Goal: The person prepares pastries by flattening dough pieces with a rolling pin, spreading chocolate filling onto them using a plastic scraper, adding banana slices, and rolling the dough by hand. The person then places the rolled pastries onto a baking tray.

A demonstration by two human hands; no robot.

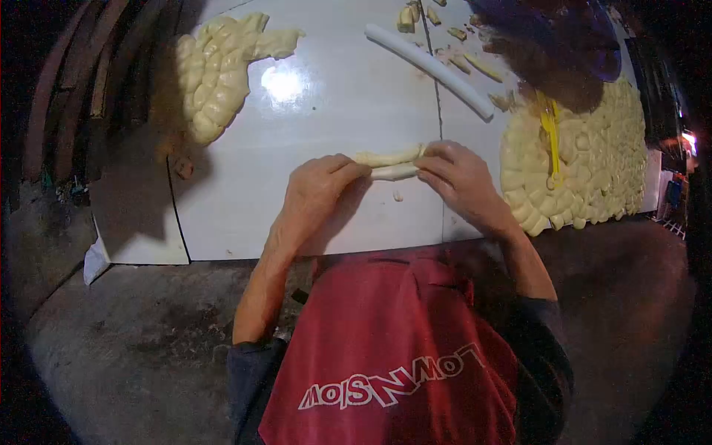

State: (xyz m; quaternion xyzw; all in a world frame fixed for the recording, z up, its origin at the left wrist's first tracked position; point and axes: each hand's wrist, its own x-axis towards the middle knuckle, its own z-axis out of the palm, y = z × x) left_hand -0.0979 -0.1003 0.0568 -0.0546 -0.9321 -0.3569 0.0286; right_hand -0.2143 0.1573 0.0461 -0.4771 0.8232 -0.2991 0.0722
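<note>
In front of me, a pale yellow strip of dough (389, 158) stretches between my hands over the white table. Along its near side runs a smooth whiter roll (394, 173); I cannot tell whether the two are joined. My left hand (324, 184) is closed on the left end, fingers pressed together. Closed on the right end is my right hand (458, 176), thumb and fingers over it. A small scrap (398, 196) lies just below the roll.
A long white rod (430, 70) lies beyond my right hand. Dough lumps (215, 81) spread at the left, and more dough (593, 163) with a yellow utensil (552, 141) at the right. Yellow-brown pieces (408, 18) and a dark purple basin (601, 44) are at the back.
</note>
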